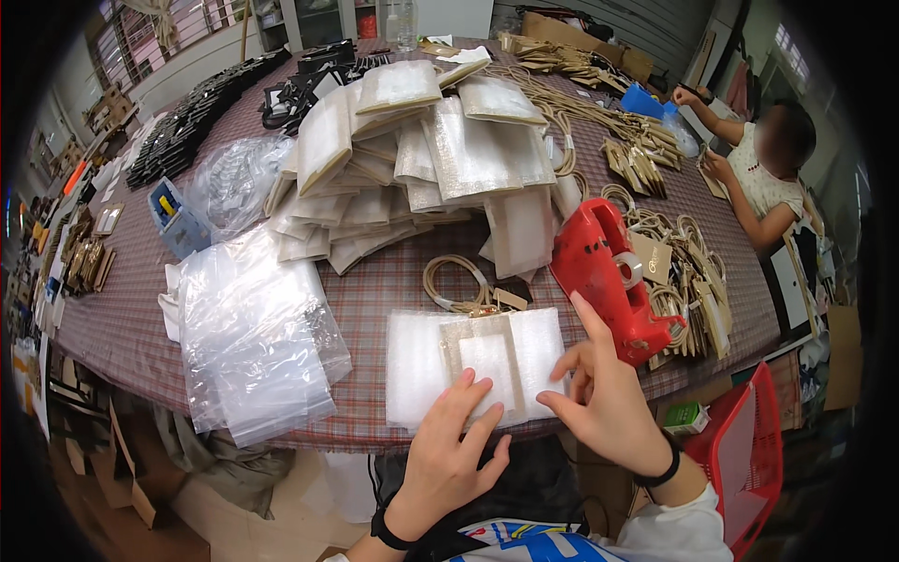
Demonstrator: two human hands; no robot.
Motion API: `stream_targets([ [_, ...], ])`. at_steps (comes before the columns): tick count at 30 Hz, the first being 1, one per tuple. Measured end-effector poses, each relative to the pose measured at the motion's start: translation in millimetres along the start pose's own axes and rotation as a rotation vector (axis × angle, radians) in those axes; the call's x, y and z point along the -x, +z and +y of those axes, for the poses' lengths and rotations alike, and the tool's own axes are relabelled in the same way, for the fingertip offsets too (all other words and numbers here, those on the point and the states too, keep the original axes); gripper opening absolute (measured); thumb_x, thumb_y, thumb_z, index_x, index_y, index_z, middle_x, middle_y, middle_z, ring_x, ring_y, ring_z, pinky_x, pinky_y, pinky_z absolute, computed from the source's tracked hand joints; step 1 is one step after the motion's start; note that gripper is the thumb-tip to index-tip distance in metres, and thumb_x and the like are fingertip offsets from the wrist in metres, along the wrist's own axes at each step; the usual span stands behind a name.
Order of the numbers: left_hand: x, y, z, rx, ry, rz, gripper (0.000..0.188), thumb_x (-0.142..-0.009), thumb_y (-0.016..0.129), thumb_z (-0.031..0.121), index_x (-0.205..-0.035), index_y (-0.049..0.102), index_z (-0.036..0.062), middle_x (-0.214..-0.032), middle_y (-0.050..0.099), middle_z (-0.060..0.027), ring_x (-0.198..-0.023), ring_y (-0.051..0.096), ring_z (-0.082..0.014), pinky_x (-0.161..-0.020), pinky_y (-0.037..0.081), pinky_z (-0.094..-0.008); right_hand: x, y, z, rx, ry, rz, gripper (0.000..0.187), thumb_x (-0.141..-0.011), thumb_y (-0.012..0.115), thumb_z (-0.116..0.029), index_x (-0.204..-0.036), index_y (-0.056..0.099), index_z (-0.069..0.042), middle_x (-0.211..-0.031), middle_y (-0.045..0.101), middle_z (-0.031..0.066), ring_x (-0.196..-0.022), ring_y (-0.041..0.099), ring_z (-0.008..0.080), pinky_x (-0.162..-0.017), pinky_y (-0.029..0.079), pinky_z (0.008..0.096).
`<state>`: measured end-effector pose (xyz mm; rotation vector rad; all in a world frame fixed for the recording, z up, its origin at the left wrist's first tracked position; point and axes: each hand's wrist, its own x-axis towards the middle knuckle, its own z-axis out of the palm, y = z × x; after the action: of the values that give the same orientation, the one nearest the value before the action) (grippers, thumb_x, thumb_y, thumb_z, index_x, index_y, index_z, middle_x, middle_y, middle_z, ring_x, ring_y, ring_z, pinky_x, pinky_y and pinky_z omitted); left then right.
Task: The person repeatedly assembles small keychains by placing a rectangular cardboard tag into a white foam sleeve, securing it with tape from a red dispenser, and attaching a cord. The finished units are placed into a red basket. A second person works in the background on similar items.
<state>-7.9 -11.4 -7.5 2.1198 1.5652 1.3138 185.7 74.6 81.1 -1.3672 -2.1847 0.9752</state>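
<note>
A white foam sheet (410, 370) lies at the table's near edge. On its middle rests a flat gold-beige pouch (506, 342) with a white rectangle on its front. A coiled beige cord (456, 281) and a small tan tag (510, 299) lie at the pouch's top. My left hand (451, 450) is open, its fingertips on the pouch's lower part. My right hand (599, 389) is open at the foam's right edge, index finger pointing up, thumb apart and other fingers bent. Just beyond it stands a red tape dispenser (609, 281) with a clear roll.
Clear plastic bags (253, 337) lie at the left. A heap of foam-wrapped packets (412, 159) rises behind the foam sheet. More corded pouches (693, 281) are piled at the right. A blue container (178, 220) stands far left. Another person (773, 169) sits at the far right. A red basket (744, 459) is below.
</note>
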Motion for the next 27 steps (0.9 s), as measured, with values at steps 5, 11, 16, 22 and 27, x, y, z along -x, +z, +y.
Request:
stream_targets([
  [5, 0.4, 1.5, 0.0, 0.022, -0.01, 0.042, 0.052, -0.073, 0.088, 0.008, -0.12, 0.067, 0.0017, -0.141, 0.06, -0.0221, -0.139, 0.055, -0.0479, -0.11, 0.052, -0.0526, 3.4, 26.9, -2.4, -0.099, -0.066, -0.024, 0.108, -0.088, 0.08, -0.013, -0.167, 0.008, 0.001, -0.091, 0.07, 0.0171, -0.079, 0.072, 0.032, -0.07, 0.056, 0.0412],
  [11, 0.5, -1.0, 3.9, 0.123, -0.058, 0.088, 0.075, -0.073, 0.089, 0.011, -0.139, 0.055, 0.0024, -0.151, 0.052, -0.0265, -0.145, 0.047, -0.0528, -0.114, 0.049, -0.053, -9.2, 33.1, -12.3, -0.335, -0.045, -0.047, 0.1, -0.095, 0.07, -0.007, -0.169, 0.002, -0.003, -0.073, 0.068, 0.0136, -0.064, 0.069, 0.031, -0.067, 0.055, 0.0404],
  [16, -1.8, 6.7, 4.9, -0.033, -0.022, 0.115, 0.083, -0.076, 0.087, 0.013, -0.149, 0.05, 0.0016, -0.154, 0.049, -0.0284, -0.145, 0.046, -0.0523, -0.116, 0.045, -0.0544, -11.7, -20.9, -25.5, -0.679, -0.032, 0.039, 0.097, -0.097, 0.061, 0.005, -0.171, 0.002, -0.015, -0.079, 0.068, 0.005, -0.062, 0.061, 0.0089, -0.054, 0.047, 0.0236],
  [22, -1.2, 20.0, 8.2, -0.259, -0.05, 0.031, 0.061, -0.083, 0.082, 0.024, -0.136, 0.064, -0.0004, -0.149, 0.054, -0.0261, -0.14, 0.052, -0.0467, -0.112, 0.046, -0.0555, -33.1, -88.9, -62.6, -0.609, -0.351, 0.481, 0.085, -0.102, 0.063, -0.011, -0.168, 0.011, -0.002, -0.086, 0.073, 0.013, -0.055, 0.063, 0.011, -0.048, 0.051, 0.0225],
  [27, -1.1, 18.1, 7.8, -0.279, -0.049, 0.044, 0.057, -0.084, 0.081, 0.026, -0.133, 0.066, 0.0009, -0.147, 0.056, -0.0253, -0.139, 0.054, -0.0443, -0.111, 0.046, -0.0545, -115.1, -107.6, -116.7, -0.555, -0.489, 0.611, 0.078, -0.105, 0.059, -0.008, -0.167, 0.011, -0.001, -0.098, 0.074, 0.0203, -0.072, 0.073, 0.0187, -0.063, 0.062, 0.0314],
])
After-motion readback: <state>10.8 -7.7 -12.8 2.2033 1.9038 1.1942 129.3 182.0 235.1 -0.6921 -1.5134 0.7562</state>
